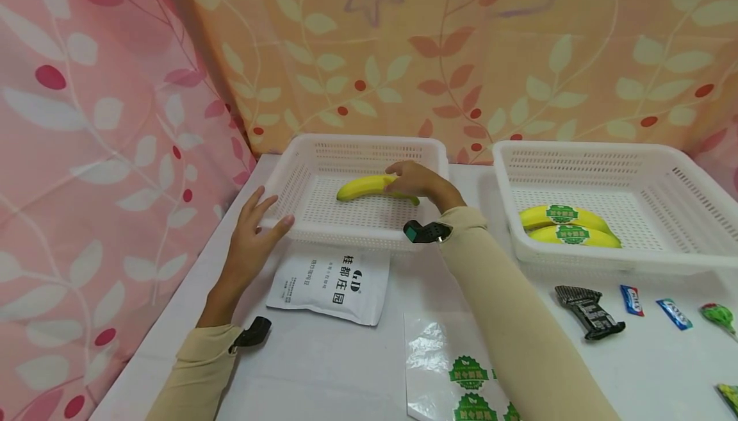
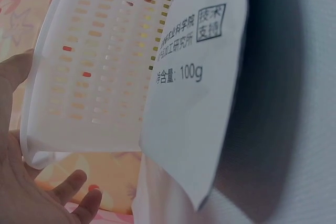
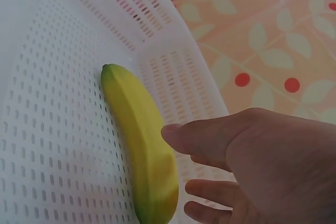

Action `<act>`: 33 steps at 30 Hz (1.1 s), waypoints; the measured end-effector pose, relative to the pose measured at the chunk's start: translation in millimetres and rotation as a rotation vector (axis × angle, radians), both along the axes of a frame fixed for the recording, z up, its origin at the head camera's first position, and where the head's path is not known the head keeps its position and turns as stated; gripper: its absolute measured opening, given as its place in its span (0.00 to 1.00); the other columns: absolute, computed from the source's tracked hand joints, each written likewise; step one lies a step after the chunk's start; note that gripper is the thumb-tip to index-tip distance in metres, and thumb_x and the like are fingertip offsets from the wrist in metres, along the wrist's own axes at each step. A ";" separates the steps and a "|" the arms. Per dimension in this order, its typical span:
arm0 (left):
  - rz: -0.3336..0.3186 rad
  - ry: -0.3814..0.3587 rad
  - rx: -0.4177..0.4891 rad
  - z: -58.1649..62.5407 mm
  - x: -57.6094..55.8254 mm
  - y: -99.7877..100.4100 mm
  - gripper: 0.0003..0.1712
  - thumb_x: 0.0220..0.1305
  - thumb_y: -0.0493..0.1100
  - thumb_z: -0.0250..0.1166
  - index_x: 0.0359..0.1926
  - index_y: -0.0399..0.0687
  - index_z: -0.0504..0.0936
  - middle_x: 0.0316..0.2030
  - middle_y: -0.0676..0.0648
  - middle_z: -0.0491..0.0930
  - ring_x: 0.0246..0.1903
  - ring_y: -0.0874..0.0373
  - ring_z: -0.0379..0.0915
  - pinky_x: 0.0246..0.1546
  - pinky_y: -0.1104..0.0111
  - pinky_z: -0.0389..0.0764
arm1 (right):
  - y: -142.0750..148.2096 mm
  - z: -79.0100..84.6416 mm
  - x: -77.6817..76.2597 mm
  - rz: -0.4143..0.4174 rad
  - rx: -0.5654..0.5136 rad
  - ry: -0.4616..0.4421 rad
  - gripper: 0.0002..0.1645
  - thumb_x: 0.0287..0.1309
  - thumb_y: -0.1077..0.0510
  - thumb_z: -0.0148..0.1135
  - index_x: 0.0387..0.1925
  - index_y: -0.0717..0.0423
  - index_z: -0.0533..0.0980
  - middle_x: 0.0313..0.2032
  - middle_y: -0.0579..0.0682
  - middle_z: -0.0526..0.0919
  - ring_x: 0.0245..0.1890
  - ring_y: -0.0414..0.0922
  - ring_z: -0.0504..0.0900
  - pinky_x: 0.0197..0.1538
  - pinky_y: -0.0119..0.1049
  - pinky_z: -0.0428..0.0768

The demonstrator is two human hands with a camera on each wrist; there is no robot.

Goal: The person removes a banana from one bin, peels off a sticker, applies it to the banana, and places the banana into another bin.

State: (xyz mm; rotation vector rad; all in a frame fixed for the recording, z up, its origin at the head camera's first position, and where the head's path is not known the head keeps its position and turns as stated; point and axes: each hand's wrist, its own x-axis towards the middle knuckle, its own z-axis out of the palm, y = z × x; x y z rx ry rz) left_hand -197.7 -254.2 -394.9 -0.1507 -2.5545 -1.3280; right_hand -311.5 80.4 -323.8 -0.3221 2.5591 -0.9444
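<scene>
A yellow banana (image 1: 364,186) lies in the left white plastic basket (image 1: 352,234), green at its tip. Over its right part is my right hand (image 1: 416,181), with thumb and fingers loosely extended. In the right wrist view, the fingertips are beside the banana (image 3: 142,145) and do not wrap round it; whether the thumb touches it I cannot tell. My left hand (image 1: 249,241) is spread at the basket's front left corner. The left wrist view has its fingers (image 2: 71,187) around that corner, relaxed and not gripping.
A white coffee pouch (image 1: 331,286) lies before the left basket. The right basket (image 1: 576,145) holds two bananas (image 1: 567,217) with green labels. A sheet of green stickers (image 1: 468,373) is at the front. Small wrapped sweets and a black packet (image 1: 589,311) lie to the right.
</scene>
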 end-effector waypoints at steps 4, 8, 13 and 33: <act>-0.001 0.000 0.001 -1.2 -0.6 0.0 0.43 0.73 0.61 0.67 0.80 0.50 0.66 0.85 0.53 0.45 0.83 0.43 0.41 0.72 0.31 0.59 | -0.7 -1.4 -1.0 0.045 0.030 -0.006 0.40 0.69 0.54 0.63 0.79 0.60 0.65 0.75 0.59 0.71 0.69 0.57 0.71 0.78 0.55 0.65; -0.002 -0.002 0.004 -2.2 -0.5 0.1 0.43 0.73 0.62 0.67 0.81 0.50 0.66 0.86 0.53 0.45 0.83 0.42 0.41 0.72 0.30 0.59 | -1.4 -2.2 -1.1 0.056 0.045 0.011 0.37 0.69 0.54 0.64 0.75 0.61 0.69 0.71 0.60 0.76 0.67 0.56 0.75 0.75 0.53 0.71; 0.003 -0.002 0.005 -1.3 1.2 0.8 0.43 0.73 0.61 0.67 0.80 0.50 0.66 0.85 0.53 0.45 0.83 0.42 0.41 0.72 0.31 0.59 | -2.7 -3.1 -0.3 0.054 0.050 -0.064 0.38 0.71 0.55 0.66 0.77 0.57 0.67 0.69 0.60 0.77 0.66 0.55 0.77 0.69 0.54 0.77; -0.002 0.006 0.012 -3.2 1.0 0.4 0.42 0.73 0.61 0.68 0.80 0.50 0.67 0.85 0.54 0.45 0.84 0.43 0.40 0.71 0.28 0.59 | -5.0 -3.8 0.8 0.015 0.064 -0.264 0.40 0.65 0.57 0.74 0.75 0.57 0.68 0.61 0.58 0.80 0.55 0.53 0.84 0.59 0.45 0.85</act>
